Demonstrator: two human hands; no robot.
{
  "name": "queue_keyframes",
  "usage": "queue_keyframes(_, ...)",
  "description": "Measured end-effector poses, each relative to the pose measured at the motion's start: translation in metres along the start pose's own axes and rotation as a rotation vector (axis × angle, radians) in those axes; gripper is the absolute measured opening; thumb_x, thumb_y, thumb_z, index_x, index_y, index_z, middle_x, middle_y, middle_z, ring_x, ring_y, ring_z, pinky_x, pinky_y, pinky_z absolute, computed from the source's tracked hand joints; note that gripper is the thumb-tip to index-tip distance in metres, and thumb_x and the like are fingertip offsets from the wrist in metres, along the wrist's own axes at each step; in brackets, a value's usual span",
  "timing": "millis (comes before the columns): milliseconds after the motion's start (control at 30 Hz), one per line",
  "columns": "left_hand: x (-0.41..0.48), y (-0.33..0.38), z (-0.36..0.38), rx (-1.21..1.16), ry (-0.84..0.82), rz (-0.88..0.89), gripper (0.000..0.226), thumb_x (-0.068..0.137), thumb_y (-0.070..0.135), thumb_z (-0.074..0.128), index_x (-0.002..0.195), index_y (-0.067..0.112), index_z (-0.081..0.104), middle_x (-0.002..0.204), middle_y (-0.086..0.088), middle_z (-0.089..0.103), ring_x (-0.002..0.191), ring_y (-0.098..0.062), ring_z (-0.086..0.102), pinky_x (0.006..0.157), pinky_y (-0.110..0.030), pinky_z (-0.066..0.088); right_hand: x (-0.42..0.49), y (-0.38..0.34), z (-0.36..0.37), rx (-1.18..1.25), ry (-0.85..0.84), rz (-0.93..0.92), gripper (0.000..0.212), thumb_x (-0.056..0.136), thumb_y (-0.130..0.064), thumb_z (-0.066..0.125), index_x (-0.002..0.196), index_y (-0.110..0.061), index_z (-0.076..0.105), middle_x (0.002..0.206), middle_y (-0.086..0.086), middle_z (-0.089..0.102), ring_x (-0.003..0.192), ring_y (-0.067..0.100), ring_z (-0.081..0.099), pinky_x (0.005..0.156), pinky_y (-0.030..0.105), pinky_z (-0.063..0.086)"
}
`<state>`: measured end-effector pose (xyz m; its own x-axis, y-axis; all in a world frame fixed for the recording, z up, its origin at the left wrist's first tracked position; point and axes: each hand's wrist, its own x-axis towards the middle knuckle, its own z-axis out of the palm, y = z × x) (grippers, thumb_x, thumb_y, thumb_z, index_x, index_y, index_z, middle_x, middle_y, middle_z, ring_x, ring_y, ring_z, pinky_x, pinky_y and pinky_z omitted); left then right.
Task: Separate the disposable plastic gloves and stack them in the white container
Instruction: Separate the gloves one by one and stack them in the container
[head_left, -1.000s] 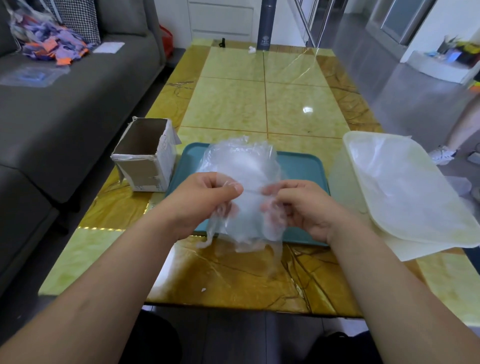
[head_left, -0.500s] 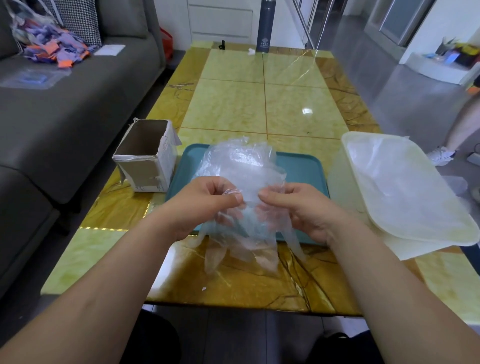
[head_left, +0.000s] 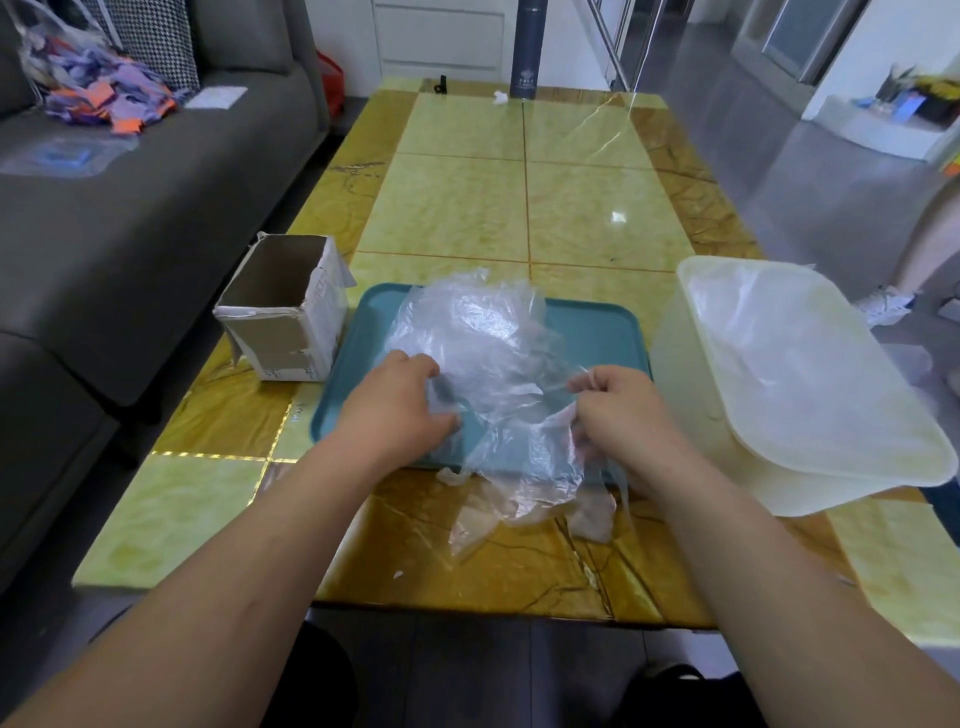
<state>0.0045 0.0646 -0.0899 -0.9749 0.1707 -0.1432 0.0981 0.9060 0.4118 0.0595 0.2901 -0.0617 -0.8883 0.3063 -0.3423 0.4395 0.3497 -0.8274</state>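
Left hand (head_left: 400, 410) grips glove bunch (head_left: 483, 338) between our hands, above tray (head_left: 597, 322); right hand (head_left: 618, 415) pinches one loose edge. We judge gloves light, limp, clingy: take at cuff. White container (head_left: 883, 467) beside right hand.

No legible writing anywhere in view. On the dark cylindrical flask (head_left: 525, 47), far beyond the teal tray (head_left: 597, 332) at the far end of the bench (head_left: 457, 208), a small pale emblem with tiny lettering, too small to read. On the white side of the open cardboard box (head_left: 285, 322), just left of the tray, faint dark printed marks, blurred and unreadable.
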Motion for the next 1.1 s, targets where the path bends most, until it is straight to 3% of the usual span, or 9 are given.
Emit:
queue_keyframes(133,0.005,-0.002,0.003,-0.106,0.039,0.012,0.004,0.094,0.030,0.072,0.092,0.027,0.070,0.092,0.008,0.065,0.093,-0.020,0.065,0.075,-0.031,0.051,-0.005,-0.006,0.002,0.041,-0.004,0.021,0.036,0.082,0.008,0.041,0.107,0.003,0.066,0.077,0.005,0.065,0.060,0.025,0.059,0.056,0.036,0.049)
queue_keyframes(233,0.004,-0.001,0.000,-0.166,0.076,0.030,0.008,0.094,0.023,0.069,0.087,0.026,0.069,0.082,0.014,0.064,0.085,-0.015,0.065,0.070,-0.030,0.049,-0.003,-0.006,0.005,0.065,-0.016,0.035,0.033,0.087,0.004,0.041,0.104,-0.004,0.068,0.072,0.014,0.062,0.060,0.025,0.058,0.057,0.035,0.049)
queue_keyframes(433,-0.007,0.000,-0.015,-0.282,0.257,0.116,0.009,0.088,0.021,0.072,0.082,0.025,0.066,0.100,0.008,0.063,0.093,-0.010,0.060,0.080,-0.029,0.048,0.009,-0.004,0.007,0.081,0.059,-0.041,0.029,0.096,-0.015,0.054,0.102,0.013,0.058,0.075,0.025,0.066,0.061,0.034,0.070,0.059,0.050,0.063)
queue_keyframes(600,-0.016,0.004,-0.027,-0.524,0.456,0.152,0.012,0.090,0.013,0.070,0.085,0.022,0.064,0.109,0.011,0.067,0.104,-0.006,0.064,0.092,-0.031,0.053,0.011,-0.004,0.010,-0.036,-0.046,-0.025,0.025,0.097,-0.013,0.056,0.090,0.011,0.061,0.066,0.014,0.063,0.056,0.029,0.070,0.055,0.037,0.056)
queue_keyframes(700,-0.028,0.014,-0.042,-0.786,0.511,0.310,0.010,0.088,0.006,0.067,0.082,0.015,0.066,0.106,-0.001,0.073,0.105,-0.010,0.069,0.092,-0.030,0.055,0.012,-0.001,0.012,-0.056,-0.088,0.013,0.024,0.096,-0.011,0.058,0.094,0.012,0.065,0.065,0.016,0.064,0.055,0.028,0.062,0.054,0.037,0.051)
queue_keyframes(800,-0.039,0.028,-0.055,-1.330,0.409,0.349,0.013,0.087,0.006,0.064,0.076,0.009,0.070,0.089,-0.015,0.075,0.095,-0.029,0.072,0.092,-0.035,0.057,0.010,-0.001,0.013,0.134,-0.171,0.071,0.010,0.090,-0.007,0.061,0.092,0.000,0.067,0.067,0.019,0.062,0.054,0.029,0.058,0.054,0.041,0.046)
queue_keyframes(867,-0.039,0.035,-0.053,-1.585,0.258,0.260,0.012,0.086,0.007,0.070,0.075,0.010,0.066,0.082,-0.012,0.072,0.087,-0.032,0.071,0.095,-0.039,0.058,0.012,0.000,0.012,0.257,-0.221,0.065,0.008,0.091,-0.003,0.062,0.087,-0.010,0.066,0.064,0.013,0.062,0.049,0.025,0.056,0.048,0.031,0.043)
queue_keyframes(1000,-0.027,0.026,-0.034,-1.493,0.112,0.078,0.028,0.068,0.002,0.084,0.078,0.018,0.063,0.077,-0.004,0.064,0.079,-0.026,0.062,0.079,-0.033,0.052,0.016,0.003,0.007,0.460,-0.379,0.086,0.010,0.098,-0.006,0.065,0.097,-0.014,0.071,0.089,0.013,0.072,0.075,0.030,0.070,0.068,0.039,0.057)
queue_keyframes(1100,-0.020,0.016,-0.037,-1.552,0.031,-0.005,0.039,0.069,-0.007,0.085,0.095,0.015,0.066,0.097,-0.005,0.067,0.093,-0.020,0.067,0.080,-0.029,0.054,0.019,0.003,0.003,0.464,-0.363,0.060,0.015,0.098,0.000,0.064,0.101,-0.012,0.071,0.092,0.010,0.076,0.077,0.025,0.074,0.063,0.038,0.062)
